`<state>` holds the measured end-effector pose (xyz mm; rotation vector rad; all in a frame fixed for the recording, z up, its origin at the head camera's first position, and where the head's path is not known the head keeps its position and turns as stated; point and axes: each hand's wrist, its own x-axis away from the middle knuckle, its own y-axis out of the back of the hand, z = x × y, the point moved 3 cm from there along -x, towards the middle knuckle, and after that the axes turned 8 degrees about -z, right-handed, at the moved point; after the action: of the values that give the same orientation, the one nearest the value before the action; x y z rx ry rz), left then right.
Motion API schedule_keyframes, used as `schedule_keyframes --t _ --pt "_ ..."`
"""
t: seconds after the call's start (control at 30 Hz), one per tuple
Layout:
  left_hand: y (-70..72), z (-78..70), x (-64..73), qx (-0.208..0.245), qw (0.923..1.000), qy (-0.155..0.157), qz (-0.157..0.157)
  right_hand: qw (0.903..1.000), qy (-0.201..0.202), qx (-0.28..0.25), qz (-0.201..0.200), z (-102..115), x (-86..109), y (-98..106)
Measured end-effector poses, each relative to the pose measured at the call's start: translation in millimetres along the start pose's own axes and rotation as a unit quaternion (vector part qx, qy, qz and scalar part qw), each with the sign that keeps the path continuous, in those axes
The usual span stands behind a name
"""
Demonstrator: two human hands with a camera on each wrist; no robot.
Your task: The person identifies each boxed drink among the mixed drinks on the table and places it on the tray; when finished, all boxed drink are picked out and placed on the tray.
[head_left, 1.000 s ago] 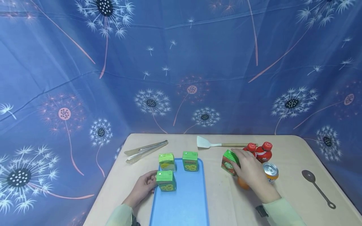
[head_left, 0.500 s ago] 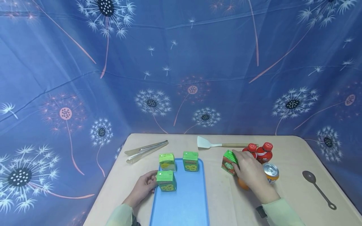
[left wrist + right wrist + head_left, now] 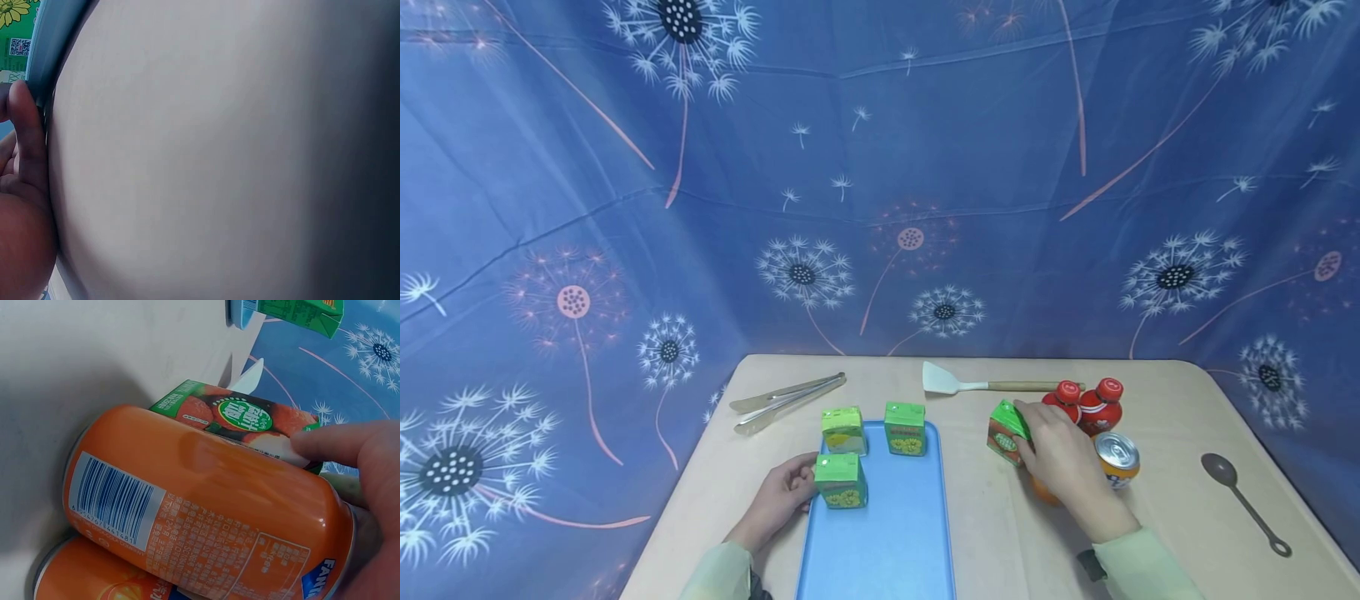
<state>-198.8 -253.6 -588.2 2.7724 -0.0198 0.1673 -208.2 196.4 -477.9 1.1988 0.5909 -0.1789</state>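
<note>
My right hand [image 3: 1063,454] grips a green-topped juice carton [image 3: 1006,435] standing on the table, its thumb against the near side. In the right wrist view this carton [image 3: 206,412] shows red fruit, with an orange soda can [image 3: 187,481] lying across the view in front of it. My left hand [image 3: 781,496] lies at the left edge of the blue tray [image 3: 887,542], its bent fingers holding the rim. Close to those fingers stands a green juice carton [image 3: 841,482] with yellow flowers. Two more cartons, a yellow-green one [image 3: 844,432] and a green one [image 3: 906,429], stand on the tray's far end.
Behind the right hand are two red-capped bottles [image 3: 1101,407] and an orange can [image 3: 1117,458]. A white spatula [image 3: 951,382] and metal tongs [image 3: 786,404] lie along the back of the table. At the right lies a dark spoon [image 3: 1243,500]. Patterned blue cloth [image 3: 880,167] hangs behind.
Almost nothing moves. The right hand shifts very slightly on the carton, while the left hand, tray and other cartons stay in place.
</note>
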Motion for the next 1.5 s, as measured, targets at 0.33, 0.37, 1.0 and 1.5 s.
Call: schedule_keyframes --t 0.33,0.37,1.0,1.5 --pt "0.3 0.8 -0.7 0.003 0.9999 0.006 0.01 0.9999 0.007 -0.009 0.01 -2.2 -0.8 -0.7" --pt "0.2 0.8 -0.7 0.003 0.9999 0.007 0.012 0.9999 0.006 -0.01 0.011 -2.5 -0.9 -1.0" --pt "1.0 1.3 -1.6 -0.012 0.9999 0.003 0.009 0.9995 -0.019 -0.021 0.016 -7.3 -2.1 -5.7" --pt "0.0 0.7 -1.0 -0.003 1.0 0.006 0.007 0.9987 -0.037 -0.035 0.002 -8.0 -1.3 -3.7"
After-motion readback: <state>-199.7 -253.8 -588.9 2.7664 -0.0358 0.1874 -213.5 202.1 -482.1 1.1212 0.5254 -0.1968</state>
